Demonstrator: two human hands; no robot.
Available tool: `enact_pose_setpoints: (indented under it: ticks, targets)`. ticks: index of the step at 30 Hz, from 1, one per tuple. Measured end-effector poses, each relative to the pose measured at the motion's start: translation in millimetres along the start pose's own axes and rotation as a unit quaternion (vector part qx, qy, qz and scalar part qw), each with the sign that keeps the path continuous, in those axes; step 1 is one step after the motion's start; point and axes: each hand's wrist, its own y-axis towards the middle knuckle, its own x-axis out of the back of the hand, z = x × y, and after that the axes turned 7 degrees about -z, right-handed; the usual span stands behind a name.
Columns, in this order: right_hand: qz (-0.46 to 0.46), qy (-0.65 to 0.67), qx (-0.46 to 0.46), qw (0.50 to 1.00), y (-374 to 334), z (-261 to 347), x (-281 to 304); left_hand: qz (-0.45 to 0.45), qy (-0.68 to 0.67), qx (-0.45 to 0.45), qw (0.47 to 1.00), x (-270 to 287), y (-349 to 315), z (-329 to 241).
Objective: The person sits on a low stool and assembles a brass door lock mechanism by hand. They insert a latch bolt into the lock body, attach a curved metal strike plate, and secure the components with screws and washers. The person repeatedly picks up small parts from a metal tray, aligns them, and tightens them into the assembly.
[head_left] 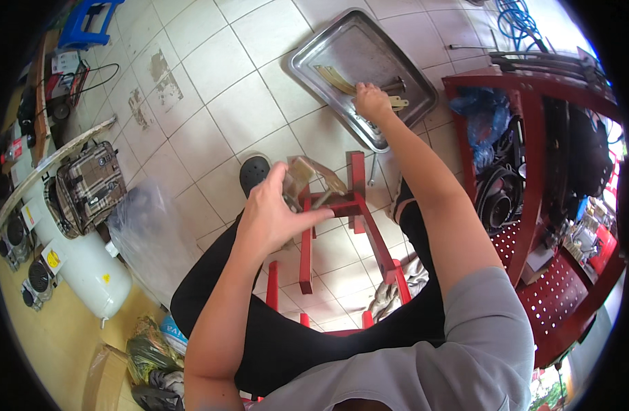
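Observation:
My left hand [265, 211] is closed around the side of a brownish metal part with flat plates [302, 172], its thumb stretched along the near side. The part is held over a red metal stand [375, 236] between my legs; whether it rests on the stand cannot be made out. My right hand [373, 103] reaches into a metal tray [328, 42] on the floor, fingers curled down among the pieces there. Beside those fingers lie brass-coloured strips [334, 79] and a small pale plate with holes [398, 102]. What the fingertips grip is hidden.
A wrench [373, 171] lies by the tray's near corner. On the right stands a red metal rack [534, 130] loaded with parts. At left are a white tank [88, 270], a plaid bag [90, 183] and clear plastic sheeting [150, 222]. A blue stool [88, 24] stands far left.

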Motion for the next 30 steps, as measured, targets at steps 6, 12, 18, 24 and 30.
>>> enact_pose_setpoints:
  ticks: [6,12,18,24,30]
  targets:
    - [0.017,-0.083,-0.02,0.996,33.1,6.5,-37.1,0.067,0.021,0.051,0.996,10.7,-2.0,-1.9]
    - [-0.021,-0.093,-0.02,0.995,36.8,5.8,-41.3,0.054,-0.021,0.069,0.996,16.6,-6.0,5.7]
    - [-0.021,-0.124,0.005,0.992,45.3,5.0,-53.6,0.027,-0.03,0.063,0.997,15.5,-15.0,20.1]
    - [0.016,-0.147,0.087,0.985,36.9,9.6,-51.1,0.05,-0.038,0.085,0.994,14.6,-16.9,13.2]
    - [0.028,-0.101,0.075,0.992,27.4,12.6,-26.5,0.028,-0.035,0.027,0.999,17.3,-24.0,10.0]
